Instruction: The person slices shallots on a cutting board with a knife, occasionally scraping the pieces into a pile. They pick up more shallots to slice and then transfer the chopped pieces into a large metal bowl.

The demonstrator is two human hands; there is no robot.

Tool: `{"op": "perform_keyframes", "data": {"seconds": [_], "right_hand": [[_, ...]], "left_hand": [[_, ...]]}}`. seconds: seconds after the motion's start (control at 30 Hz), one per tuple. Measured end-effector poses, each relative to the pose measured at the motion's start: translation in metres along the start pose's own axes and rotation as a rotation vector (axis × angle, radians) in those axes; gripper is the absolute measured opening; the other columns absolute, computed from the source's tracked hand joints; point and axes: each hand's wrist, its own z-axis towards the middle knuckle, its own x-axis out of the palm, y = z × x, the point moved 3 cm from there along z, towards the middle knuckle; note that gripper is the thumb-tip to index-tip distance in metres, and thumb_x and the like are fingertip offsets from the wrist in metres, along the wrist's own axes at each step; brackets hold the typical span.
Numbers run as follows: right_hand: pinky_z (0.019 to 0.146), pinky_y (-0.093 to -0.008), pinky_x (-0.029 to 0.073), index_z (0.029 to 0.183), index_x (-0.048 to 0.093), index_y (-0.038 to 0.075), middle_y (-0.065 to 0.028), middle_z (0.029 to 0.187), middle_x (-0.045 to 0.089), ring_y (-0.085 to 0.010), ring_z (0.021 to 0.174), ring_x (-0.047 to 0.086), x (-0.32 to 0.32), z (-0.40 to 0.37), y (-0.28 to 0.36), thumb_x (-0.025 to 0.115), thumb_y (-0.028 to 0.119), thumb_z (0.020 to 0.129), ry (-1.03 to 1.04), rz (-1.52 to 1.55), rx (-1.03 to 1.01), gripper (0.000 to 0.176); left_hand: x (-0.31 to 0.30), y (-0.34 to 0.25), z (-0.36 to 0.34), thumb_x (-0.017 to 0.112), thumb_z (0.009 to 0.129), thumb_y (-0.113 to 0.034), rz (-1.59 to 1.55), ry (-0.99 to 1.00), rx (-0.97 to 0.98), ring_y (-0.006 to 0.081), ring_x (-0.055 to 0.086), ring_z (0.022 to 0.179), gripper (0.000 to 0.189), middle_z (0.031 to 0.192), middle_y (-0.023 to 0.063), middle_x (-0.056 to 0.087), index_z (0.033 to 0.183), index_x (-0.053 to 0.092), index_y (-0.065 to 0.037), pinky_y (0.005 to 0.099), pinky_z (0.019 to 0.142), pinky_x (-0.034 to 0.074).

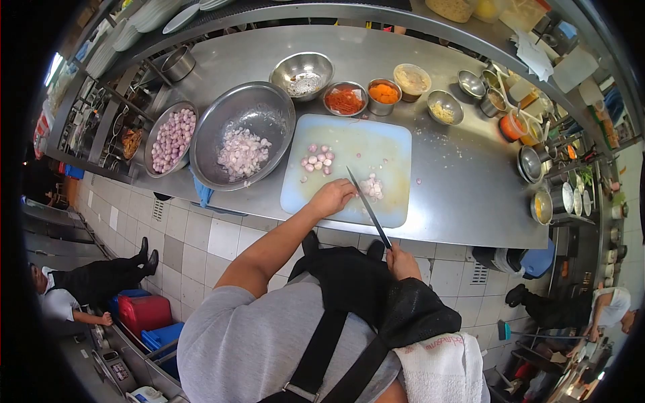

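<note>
My right hand (403, 260) grips the handle of a kitchen knife (368, 207), its blade slanting up and left over a white cutting board (396, 144). Left of the blade, my left hand (332, 197) is closed with its fingertips pinched on the board; whatever they hold is too small to make out. Several whole peeled shallots (317, 159) lie on the board beyond that hand. To the right of the knife sits a small pile of cut shallots (371, 187). A large steel bowl (208, 151) left of the board contains sliced shallots (244, 153).
A bowl of whole shallots (174, 140) stands at the far left. Behind the board are a steel bowl (282, 67), red shreds (345, 101), orange food (383, 92) and a tub (411, 80). Two other people (74, 282) are off to the sides. A shelf (302, 13) overhangs the back.
</note>
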Motion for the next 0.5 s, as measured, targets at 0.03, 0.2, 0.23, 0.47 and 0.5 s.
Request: {"op": "perform_keyframes", "data": {"seconds": [0.03,0.2,0.23,0.47,0.5], "right_hand": [[0.078,-0.0656,0.055,0.115,0.061,0.005,-0.0308,0.087,0.074,-0.0555,0.086,0.071,0.001,0.000,0.000,0.056,0.028,0.110,0.000,0.009,0.006,0.024],[0.080,-0.0641,0.055,0.114,0.065,0.006,-0.0297,0.089,0.074,-0.0537,0.087,0.071,0.002,-0.001,0.002,0.060,0.027,0.107,-0.036,0.034,0.035,0.022],[0.080,-0.0640,0.055,0.113,0.065,0.006,-0.0296,0.089,0.074,-0.0536,0.087,0.071,0.001,0.000,0.002,0.060,0.027,0.108,-0.025,0.021,0.046,0.023],[0.079,-0.0646,0.055,0.111,0.065,0.005,-0.0290,0.088,0.074,-0.0538,0.086,0.071,-0.002,-0.002,0.004,0.061,0.029,0.108,-0.039,0.029,0.029,0.024],[0.078,-0.0647,0.055,0.115,0.064,0.005,-0.0291,0.088,0.074,-0.0534,0.086,0.072,-0.002,-0.002,0.004,0.059,0.029,0.109,-0.021,0.004,0.019,0.025]], "left_hand": [[-0.003,-0.004,-0.002,0.071,0.095,-0.005,-0.020,-0.028,0.026,0.0351,0.071,0.101,0.011,0.104,0.0120,0.073,0.105,0.075,-0.005,0.0452,0.088,0.059],[0.000,-0.003,-0.004,0.075,0.094,-0.005,-0.021,-0.066,0.082,0.0342,0.072,0.099,0.010,0.102,0.0116,0.074,0.103,0.075,-0.005,0.0441,0.087,0.060],[0.002,-0.001,-0.001,0.075,0.093,-0.005,-0.033,-0.068,0.076,0.0340,0.072,0.099,0.010,0.102,0.0114,0.074,0.103,0.075,-0.005,0.0439,0.087,0.060],[0.007,0.005,-0.002,0.074,0.092,-0.002,-0.043,-0.051,0.083,0.0345,0.072,0.100,0.011,0.103,0.0121,0.074,0.103,0.075,-0.005,0.0440,0.088,0.059],[0.006,0.004,-0.001,0.074,0.092,-0.002,-0.045,-0.051,0.082,0.0345,0.072,0.100,0.011,0.103,0.0121,0.074,0.103,0.075,-0.005,0.0440,0.088,0.059]]}}
